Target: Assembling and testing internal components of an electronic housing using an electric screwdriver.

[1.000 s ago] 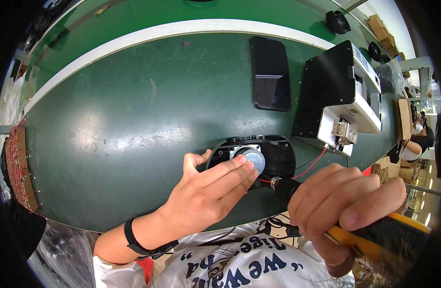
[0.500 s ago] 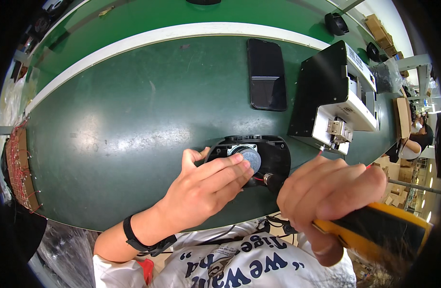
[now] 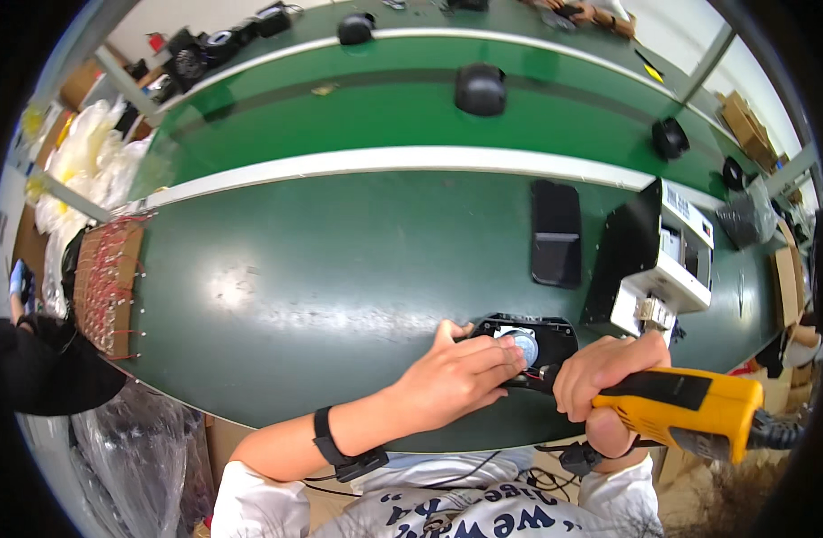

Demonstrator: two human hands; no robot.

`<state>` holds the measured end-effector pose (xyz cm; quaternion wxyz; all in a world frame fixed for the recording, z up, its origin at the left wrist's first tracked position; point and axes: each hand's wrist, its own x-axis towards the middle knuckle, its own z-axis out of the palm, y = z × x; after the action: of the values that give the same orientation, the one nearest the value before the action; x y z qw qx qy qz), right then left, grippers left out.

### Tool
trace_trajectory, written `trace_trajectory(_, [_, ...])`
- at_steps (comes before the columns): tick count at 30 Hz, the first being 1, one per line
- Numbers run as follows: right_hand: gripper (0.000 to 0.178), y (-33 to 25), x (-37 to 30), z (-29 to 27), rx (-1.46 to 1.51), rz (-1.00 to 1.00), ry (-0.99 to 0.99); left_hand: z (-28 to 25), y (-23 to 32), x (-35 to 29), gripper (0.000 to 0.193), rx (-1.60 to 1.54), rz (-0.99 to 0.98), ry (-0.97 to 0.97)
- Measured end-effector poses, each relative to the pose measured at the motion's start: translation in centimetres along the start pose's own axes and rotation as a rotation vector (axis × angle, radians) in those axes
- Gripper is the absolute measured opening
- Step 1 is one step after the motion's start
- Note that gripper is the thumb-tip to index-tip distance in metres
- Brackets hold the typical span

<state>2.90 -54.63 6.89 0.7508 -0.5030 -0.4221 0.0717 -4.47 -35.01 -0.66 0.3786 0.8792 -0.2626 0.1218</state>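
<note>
My left hand [image 3: 461, 377] grips the left side of a black plastic housing [image 3: 556, 337]. Its fingers lie over a round grey speaker [image 3: 522, 348] seated inside, and the thumb is at the housing's far left edge. In my right hand [image 3: 604, 381] is a yellow and black electric screwdriver [image 3: 698, 403], held sideways with its nose pointing left at the housing. The nose is by the speaker's near right side, next to a short red wire; its very tip is hidden. A cable runs from the tool's rear end.
Beyond the housing lie a black phone [image 3: 556, 233] and a black and white bench machine [image 3: 649, 260]. A cardboard box with red wires [image 3: 109, 287] stands at the left edge. Black rounded shells [image 3: 480, 90] sit on the green belt. Another person's hands show at the far right top.
The view has tilted up, showing more of the belt and far side. Both hands remain at the housing, with the screwdriver's nose still at the speaker's side.
</note>
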Motion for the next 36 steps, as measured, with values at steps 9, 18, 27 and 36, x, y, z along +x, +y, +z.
trace_trajectory(9, [0.042, -1.0, 0.3, 1.9, 0.064, 0.07, 0.089, -0.7, 0.2, -0.2, 0.052, 0.094, 0.04, -0.035])
trace_trajectory(18, [0.063, -3.6, 2.4, -2.5, -0.089, -0.217, 0.425, -0.3, -0.3, 0.3, 0.034, 0.05, 0.153, 0.058])
trace_trajectory(27, [0.046, 2.7, 2.8, -3.6, -0.352, -0.119, 0.536, -1.7, -0.2, 0.6, 0.02, 0.129, 0.061, 0.382])
trace_trajectory(36, [0.025, 6.6, 1.5, -1.9, -0.49, -0.081, 0.365, -6.2, -5.3, 1.4, 0.019, 0.308, -0.19, 0.65])
